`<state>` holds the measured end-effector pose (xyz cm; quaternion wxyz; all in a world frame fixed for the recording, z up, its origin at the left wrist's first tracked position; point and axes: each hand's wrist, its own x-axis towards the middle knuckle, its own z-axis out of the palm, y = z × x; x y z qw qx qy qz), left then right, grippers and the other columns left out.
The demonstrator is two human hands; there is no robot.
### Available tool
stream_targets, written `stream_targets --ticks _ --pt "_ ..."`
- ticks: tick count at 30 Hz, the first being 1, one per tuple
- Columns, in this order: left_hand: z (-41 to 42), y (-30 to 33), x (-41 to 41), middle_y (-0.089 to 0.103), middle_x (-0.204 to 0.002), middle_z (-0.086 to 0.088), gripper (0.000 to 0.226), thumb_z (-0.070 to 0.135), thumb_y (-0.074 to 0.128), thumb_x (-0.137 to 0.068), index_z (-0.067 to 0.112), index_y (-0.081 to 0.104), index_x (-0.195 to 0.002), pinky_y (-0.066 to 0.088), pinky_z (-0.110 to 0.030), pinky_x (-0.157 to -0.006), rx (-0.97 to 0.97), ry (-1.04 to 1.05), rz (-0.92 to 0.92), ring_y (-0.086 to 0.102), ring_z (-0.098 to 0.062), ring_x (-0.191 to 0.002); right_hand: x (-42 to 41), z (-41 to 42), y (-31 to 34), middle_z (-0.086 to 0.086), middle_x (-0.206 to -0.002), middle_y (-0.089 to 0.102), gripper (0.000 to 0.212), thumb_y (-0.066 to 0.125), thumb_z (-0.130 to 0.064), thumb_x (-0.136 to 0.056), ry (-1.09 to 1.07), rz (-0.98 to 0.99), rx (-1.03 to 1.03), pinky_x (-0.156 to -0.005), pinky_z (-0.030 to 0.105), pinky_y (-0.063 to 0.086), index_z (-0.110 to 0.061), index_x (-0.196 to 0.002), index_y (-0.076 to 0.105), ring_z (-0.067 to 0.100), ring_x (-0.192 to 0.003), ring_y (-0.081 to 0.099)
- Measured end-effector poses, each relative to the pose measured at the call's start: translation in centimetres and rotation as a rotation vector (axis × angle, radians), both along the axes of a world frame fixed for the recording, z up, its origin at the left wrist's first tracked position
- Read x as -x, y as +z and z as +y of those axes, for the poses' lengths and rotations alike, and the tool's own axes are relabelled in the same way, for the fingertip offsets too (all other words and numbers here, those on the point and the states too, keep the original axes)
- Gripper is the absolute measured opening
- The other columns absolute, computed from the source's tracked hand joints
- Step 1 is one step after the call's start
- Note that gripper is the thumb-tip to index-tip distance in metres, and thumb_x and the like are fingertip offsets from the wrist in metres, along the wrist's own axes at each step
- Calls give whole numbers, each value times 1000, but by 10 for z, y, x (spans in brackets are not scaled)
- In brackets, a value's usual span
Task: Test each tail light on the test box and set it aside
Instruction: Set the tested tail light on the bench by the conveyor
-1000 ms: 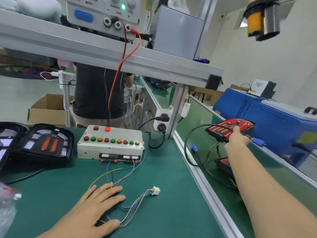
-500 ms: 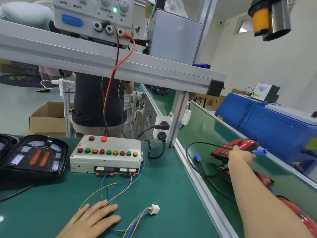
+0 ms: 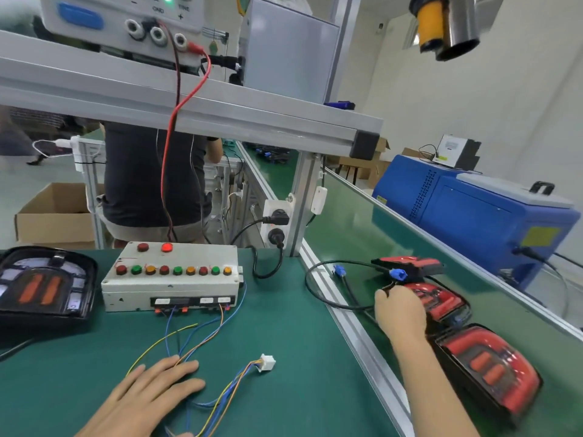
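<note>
The white test box (image 3: 170,275), with a row of coloured buttons and one red lamp lit, stands on the green bench. Its coloured wires run forward to a loose white connector (image 3: 267,362). My left hand (image 3: 151,395) lies flat on those wires. On the belt to the right lie three red tail lights in a row: a far one (image 3: 410,265) with a blue plug, a middle one (image 3: 444,301) and a near one (image 3: 489,370). My right hand (image 3: 399,310) hovers at the middle light's left edge, fingers loosely bent, holding nothing. Another tail light (image 3: 44,285) lies at the bench's left.
A black cable (image 3: 318,298) loops over the aluminium rail between bench and belt. A blue machine (image 3: 473,222) stands beyond the belt. A power supply (image 3: 126,20) sits on the overhead shelf, with leads hanging down. Another person stands behind the bench.
My right hand has let go of the tail light at the far end of the row and drawn back toward me. My left hand has stayed on the wires.
</note>
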<state>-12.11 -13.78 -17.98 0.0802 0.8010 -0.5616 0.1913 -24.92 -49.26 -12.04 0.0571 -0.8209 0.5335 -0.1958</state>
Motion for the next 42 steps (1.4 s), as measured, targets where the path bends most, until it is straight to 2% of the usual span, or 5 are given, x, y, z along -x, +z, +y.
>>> stream_targets --ticks 18,24,27,32,42 --pt "7 5 5 60 -115 28 43 66 7 -93 47 38 -116 17 -14 -97 -45 71 101 -4 3 -143 -59 37 -15 11 -107 43 21 46 4 -91 296 252 93 -70 29 36 -9 -75 43 27 -83 50" --pt "6 14 3 35 -144 26 66 77 25 -81 42 48 -132 2 -4 -105 -248 29 340 -12 8 -140 -52 87 -32 5 -134 44 41 45 2 -87 489 147 152 -84 30 39 -11 -125 53 23 -116 48" --pt "11 24 -11 1 -149 32 71 74 36 -83 47 16 -145 -1 -6 -106 -97 9 459 -1 13 -137 -43 126 -36 0 -138 45 53 47 -4 -89 642 48 131 -94 29 35 -19 -140 47 21 -120 46" --pt "47 90 -46 60 -116 15 35 25 72 -75 31 66 -109 36 -27 -99 461 209 336 52 -18 -113 -30 194 -29 5 -103 67 46 67 11 -69 838 -194 170 -75 34 50 -12 -109 73 27 -88 66" --pt "93 80 -106 25 -153 -3 71 31 55 -85 26 21 -147 31 -42 -106 -420 797 -159 30 -25 -135 -48 269 -2 -4 -116 59 37 48 -10 -88 1087 -238 68 -93 22 26 -20 -119 66 18 -106 53"
